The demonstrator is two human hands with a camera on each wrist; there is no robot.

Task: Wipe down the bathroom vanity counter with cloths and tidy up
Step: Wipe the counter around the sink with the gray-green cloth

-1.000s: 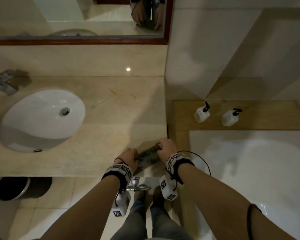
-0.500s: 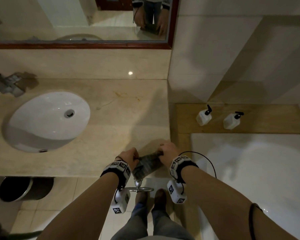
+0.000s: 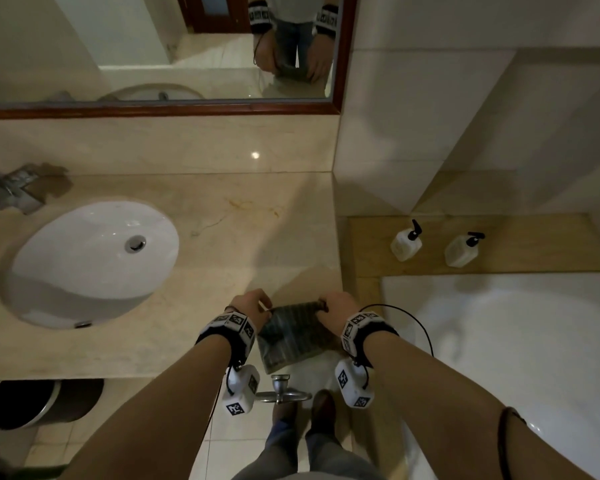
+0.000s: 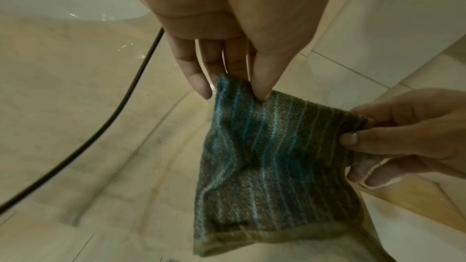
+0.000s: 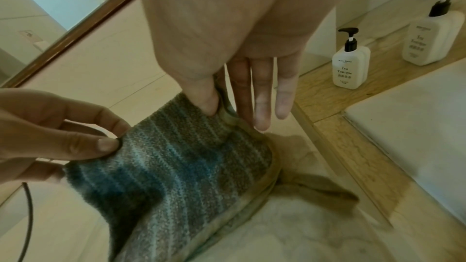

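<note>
- Striped blue-grey cloth with a tan hem, stretched flat between both hands at the front right corner of the vanity counter, lower part hanging past the counter's front edge
- Pinched at one top corner by the left hand, thumb pressed to the fabric against the forefinger, other fingers loosely extended behind
- Pinched at the other top corner by the right hand, thumb on the front of the cloth, remaining fingers straight and pointing down behind it
- Top edge taut between the two pinches, hem side lowest in the left wrist view
- Marker-covered bands and small white camera units strapped on both wrists, thin black cable looping off the right one
- Chrome rail fitting below the counter edge, just under the cloth
- White oval sink set in the counter to the left, faucet behind it
- Wood-framed mirror above, reflecting both hands and the cloth
- Two white pump bottles on the ledge to the right, beside the white bathtub
- Dark waste bin on the floor under the counter
</note>
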